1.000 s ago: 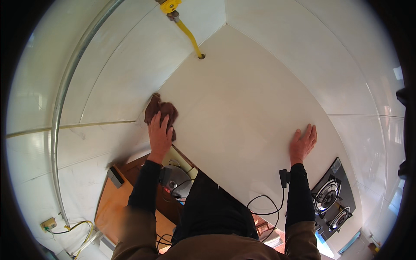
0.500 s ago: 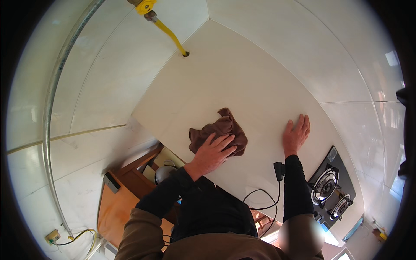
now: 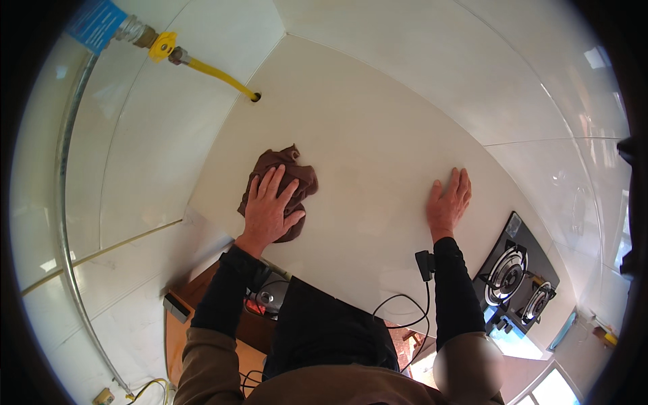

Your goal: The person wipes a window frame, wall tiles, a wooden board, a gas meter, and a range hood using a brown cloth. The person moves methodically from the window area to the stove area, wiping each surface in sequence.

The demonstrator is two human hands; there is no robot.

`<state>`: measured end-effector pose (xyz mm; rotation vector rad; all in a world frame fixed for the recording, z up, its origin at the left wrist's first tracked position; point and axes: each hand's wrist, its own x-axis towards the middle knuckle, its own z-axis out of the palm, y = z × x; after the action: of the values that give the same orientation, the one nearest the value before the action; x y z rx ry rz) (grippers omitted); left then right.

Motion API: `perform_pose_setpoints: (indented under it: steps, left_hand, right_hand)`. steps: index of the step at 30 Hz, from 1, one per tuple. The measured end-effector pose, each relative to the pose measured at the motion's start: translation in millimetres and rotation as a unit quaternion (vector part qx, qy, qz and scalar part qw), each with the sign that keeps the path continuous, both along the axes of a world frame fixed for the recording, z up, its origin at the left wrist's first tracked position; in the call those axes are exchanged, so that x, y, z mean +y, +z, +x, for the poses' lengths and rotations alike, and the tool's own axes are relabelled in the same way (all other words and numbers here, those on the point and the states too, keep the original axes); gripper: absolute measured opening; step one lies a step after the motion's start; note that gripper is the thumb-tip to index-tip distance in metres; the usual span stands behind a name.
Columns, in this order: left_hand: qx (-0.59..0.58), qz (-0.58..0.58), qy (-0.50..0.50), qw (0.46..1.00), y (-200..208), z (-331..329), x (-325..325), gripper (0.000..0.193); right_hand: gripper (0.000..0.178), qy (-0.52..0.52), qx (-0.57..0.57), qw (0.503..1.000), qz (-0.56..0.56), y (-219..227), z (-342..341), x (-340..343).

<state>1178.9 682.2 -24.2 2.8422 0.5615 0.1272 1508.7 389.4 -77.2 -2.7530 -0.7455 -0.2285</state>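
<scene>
A crumpled brown cloth [image 3: 307, 179] lies on the pale countertop [image 3: 364, 128], toward its left side. My left hand [image 3: 265, 212] rests flat on top of it, fingers stretched out and apart, hiding the cloth's middle. Farther right, my right hand [image 3: 447, 206] lies on the bare counter with its palm down and the thumb spread from the fingers. It holds nothing. Close to my right wrist is a black plug-like piece [image 3: 424, 264] on a black cable.
A black two-burner gas stove [image 3: 516, 277] is set at the right. At the back left corner, a yellow gas hose [image 3: 223, 79] runs from a valve into a hole in the counter. White tiled walls bound the far sides. An open wooden cabinet [image 3: 223, 314] sits below left.
My left hand and the cloth have moved left and somewhat farther away across the counter. The view has shifted slightly; my right hand stays on the counter.
</scene>
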Motion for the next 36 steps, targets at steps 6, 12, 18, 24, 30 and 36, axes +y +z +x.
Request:
perform_pose_setpoints:
  steps: [6, 12, 18, 24, 30, 36]
  left_hand:
    - [-0.028, 0.045, -0.004, 0.999, -23, 84, 53, 0.071]
    - [-0.049, 0.057, 0.000, 0.997, -39, 196, 93, 0.069]
    - [-0.044, 0.050, -0.028, 0.997, -42, 269, 66, 0.071]
    - [-0.067, 0.011, -0.101, 0.993, -38, 310, 8, 0.073]
    - [-0.059, -0.071, -0.158, 0.983, -23, 331, -40, 0.074]
    - [-0.209, -0.124, -0.136, 0.960, -12, 270, -8, 0.054]
  right_hand:
    - [0.063, 0.001, 0.003, 1.000, 0.002, 6, -2, 3]
    - [0.064, -0.005, 0.021, 1.000, 0.003, 10, -3, 4]
    - [0.064, -0.003, 0.021, 1.000, 0.011, 14, -4, 5]
    - [0.065, -0.006, 0.017, 1.000, 0.018, 18, -3, 6]
    - [0.065, -0.006, 0.014, 1.000, 0.018, 21, -3, 6]
    - [0.065, -0.012, 0.033, 0.999, 0.021, 23, -4, 5]
